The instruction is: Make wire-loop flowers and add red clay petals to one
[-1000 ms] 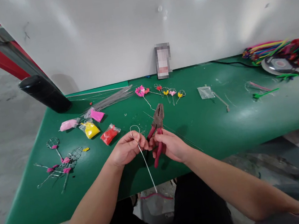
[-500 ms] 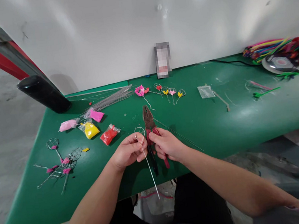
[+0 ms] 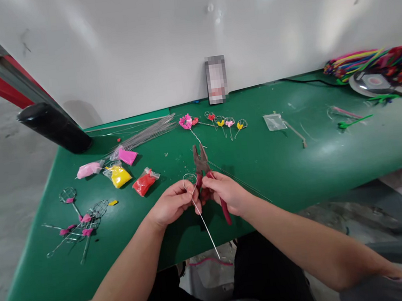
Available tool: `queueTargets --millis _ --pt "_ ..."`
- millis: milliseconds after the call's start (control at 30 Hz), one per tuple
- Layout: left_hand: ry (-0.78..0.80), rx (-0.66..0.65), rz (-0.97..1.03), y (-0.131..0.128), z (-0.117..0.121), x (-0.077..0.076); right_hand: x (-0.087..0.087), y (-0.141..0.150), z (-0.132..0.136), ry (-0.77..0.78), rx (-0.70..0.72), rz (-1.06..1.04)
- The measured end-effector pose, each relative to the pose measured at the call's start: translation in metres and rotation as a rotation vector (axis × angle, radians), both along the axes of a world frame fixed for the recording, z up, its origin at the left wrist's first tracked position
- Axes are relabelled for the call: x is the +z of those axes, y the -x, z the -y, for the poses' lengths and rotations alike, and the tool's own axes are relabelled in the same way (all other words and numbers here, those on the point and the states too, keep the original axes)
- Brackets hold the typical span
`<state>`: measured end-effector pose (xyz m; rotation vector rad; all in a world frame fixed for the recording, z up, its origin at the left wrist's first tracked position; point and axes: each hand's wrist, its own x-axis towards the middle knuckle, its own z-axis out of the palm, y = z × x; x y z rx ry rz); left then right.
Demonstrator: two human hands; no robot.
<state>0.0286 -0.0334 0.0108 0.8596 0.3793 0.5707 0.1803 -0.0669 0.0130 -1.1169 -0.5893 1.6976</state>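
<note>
1. Shaping of a wire loop (image 3: pixel 190 178) appears to be in hand, above a green workbench (image 3: pixel 290 159).
2. The wire is pinched by the closed fingers of the left hand (image 3: pixel 174 203), with its long end hanging toward the lap.
3. Red-handled pliers (image 3: pixel 201 160) are gripped in the right hand (image 3: pixel 225 194), just beside the wire.
4. Whether the wire sits between the pliers' jaws cannot quite be told; a firm clamp near the loop's base seems called for.

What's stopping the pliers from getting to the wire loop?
Nothing visible stands in the way. The red-handled pliers in the right hand are right beside the wire loop, which the left hand holds.
</note>
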Motion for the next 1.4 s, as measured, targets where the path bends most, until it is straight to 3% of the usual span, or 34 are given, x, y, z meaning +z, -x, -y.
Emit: queueTargets --millis 200,300,467,633,1400 --pt "-0.039 0.054 0.041 0.003 -0.002 0.003 0.010 -0.007 0.002 -0.065 0.000 0.003" --pt "-0.060 0.168 0.082 0.009 -0.007 0.006 0.020 -0.020 0.008 -0.051 0.152 0.064" --pt "-0.075 0.219 0.103 0.015 -0.011 0.006 0.033 -0.040 0.027 -0.098 0.497 0.470" --pt "-0.164 0.233 0.052 0.016 -0.011 0.004 0.040 -0.041 0.036 -0.149 0.684 0.909" --pt "-0.248 0.229 -0.028 0.016 -0.013 0.001 0.045 -0.031 0.039 -0.266 0.687 1.170"
